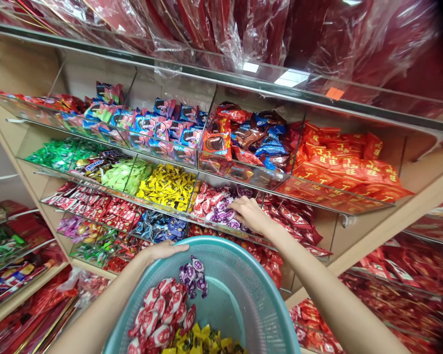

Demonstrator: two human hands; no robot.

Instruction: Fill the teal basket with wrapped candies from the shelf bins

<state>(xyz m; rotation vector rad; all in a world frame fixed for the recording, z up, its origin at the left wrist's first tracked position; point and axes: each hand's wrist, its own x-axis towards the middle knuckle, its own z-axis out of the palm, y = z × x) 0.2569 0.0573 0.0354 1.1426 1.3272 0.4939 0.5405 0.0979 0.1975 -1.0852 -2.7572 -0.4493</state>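
Note:
My left hand [166, 250] grips the far left rim of a teal plastic basket [243, 275], fingers partly hidden behind the edge. In the basket lie red-and-white wrapped candies [162, 309], a few purple-wrapped candies [194, 278] and yellow-wrapped candies [206, 339]. Beyond the rim, my right hand [249, 214] reaches into a shelf compartment of red-and-white and purple twist-wrapped candies [221, 214]. Its fingers are curled down at the purple ones, and the fingertips are partly hidden among the wrappers.
Clear dividers and front lips [162, 209] split the tilted shelves. Yellow packets [166, 187] lie left of my right hand, red packets [291, 219] to its right. Cookie packs [251, 135] and orange-red packets [339, 157] fill the shelf above. Plastic-wrapped red goods [221, 29] hang over the top.

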